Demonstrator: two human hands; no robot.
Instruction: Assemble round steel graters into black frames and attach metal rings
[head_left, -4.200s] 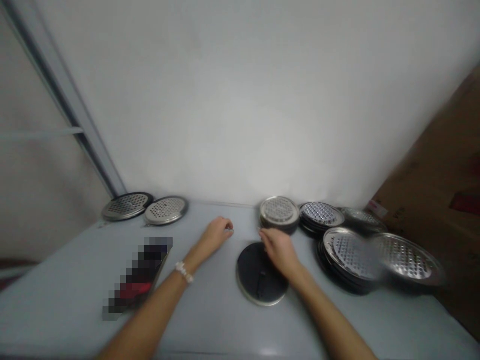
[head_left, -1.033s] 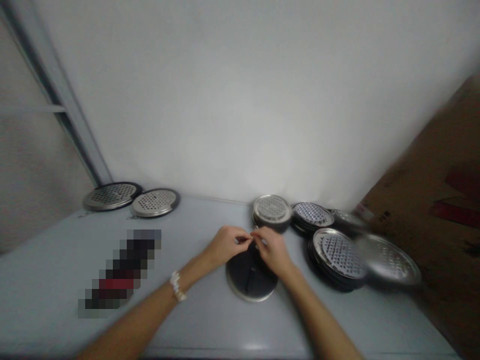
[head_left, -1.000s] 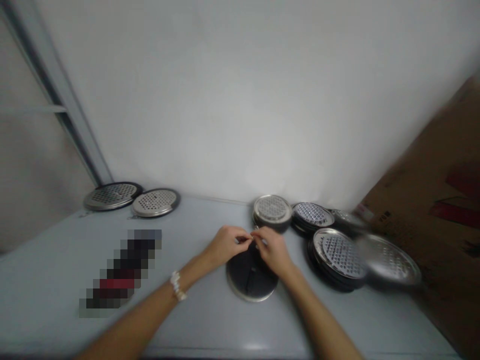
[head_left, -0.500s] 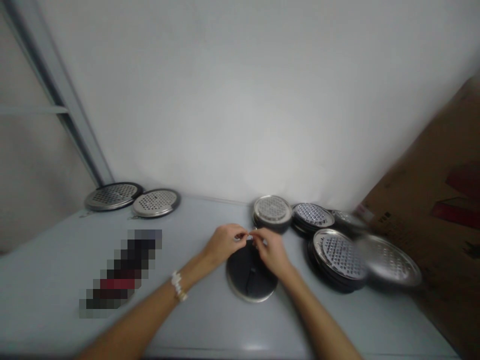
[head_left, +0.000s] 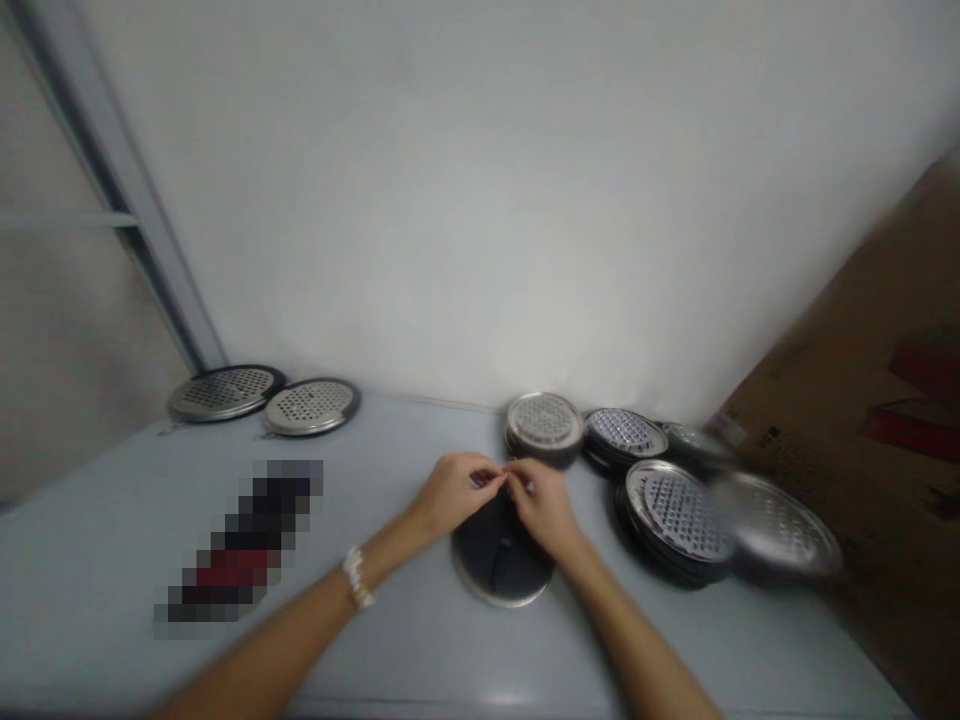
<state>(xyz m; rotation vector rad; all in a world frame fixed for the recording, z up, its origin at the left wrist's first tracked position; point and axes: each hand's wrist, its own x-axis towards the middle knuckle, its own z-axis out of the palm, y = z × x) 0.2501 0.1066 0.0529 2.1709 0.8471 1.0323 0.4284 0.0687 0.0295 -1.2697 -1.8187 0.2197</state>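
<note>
My left hand [head_left: 451, 490] and my right hand [head_left: 541, 505] meet fingertip to fingertip over the far rim of a round disc [head_left: 495, 562] that lies dark side up on the pale table [head_left: 420, 640]. Both hands are pinched closed on a small shiny part between them, too small to make out. A pale bead bracelet [head_left: 357, 577] sits on my left wrist.
Stacks of round perforated metal discs [head_left: 679, 515] crowd the right side, with further stacks [head_left: 544, 420] behind them. Two more perforated discs [head_left: 311, 405] lie at the back left. A blurred-out dark object [head_left: 240, 550] lies on the left. A brown cardboard box [head_left: 870, 420] stands at the right.
Since four seconds ago my left hand has come across to meet my right hand over the dark disc. In the last second the hands have hardly moved.
</note>
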